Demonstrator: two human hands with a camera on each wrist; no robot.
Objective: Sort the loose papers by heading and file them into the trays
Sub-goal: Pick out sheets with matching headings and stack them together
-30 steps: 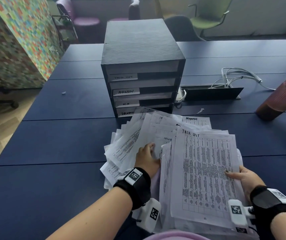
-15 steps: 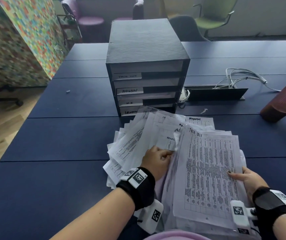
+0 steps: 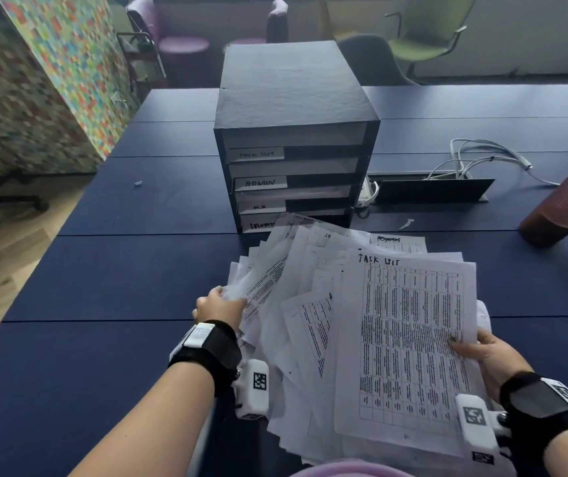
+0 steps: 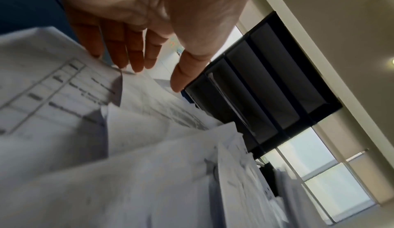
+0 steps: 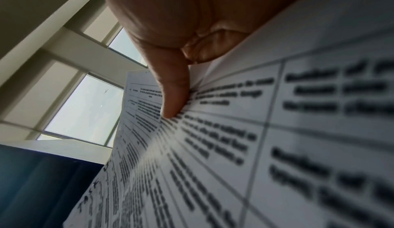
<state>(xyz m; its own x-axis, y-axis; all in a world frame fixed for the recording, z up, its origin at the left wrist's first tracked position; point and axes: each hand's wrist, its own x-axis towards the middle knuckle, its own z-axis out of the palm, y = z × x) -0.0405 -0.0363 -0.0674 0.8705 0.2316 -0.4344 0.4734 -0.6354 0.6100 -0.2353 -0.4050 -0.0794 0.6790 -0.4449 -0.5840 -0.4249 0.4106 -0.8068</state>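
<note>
Blue surface (image 3: 131, 280): papers (image 3: 313, 304) fanned just before the trays (image 3: 292, 173).
Head view: right hand (image 3: 485, 352) pinches the "TASK LIST" sheet (image 3: 409, 342), long axis toward the trays; left hand (image 3: 218, 304) has shifted outward to the fan's left edge. Left wrist view: its fingers (image 4: 119, 52) extended, touching paper. Right wrist view: thumb (image 5: 172, 95) on the sheet.

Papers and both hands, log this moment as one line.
left hand: fingers at papers' left edge | right hand: pinches TASK LIST sheet | trays: not reached

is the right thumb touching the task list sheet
Touching: the right wrist view shows the thumb of the right hand pressed flat on the task list sheet.
</note>
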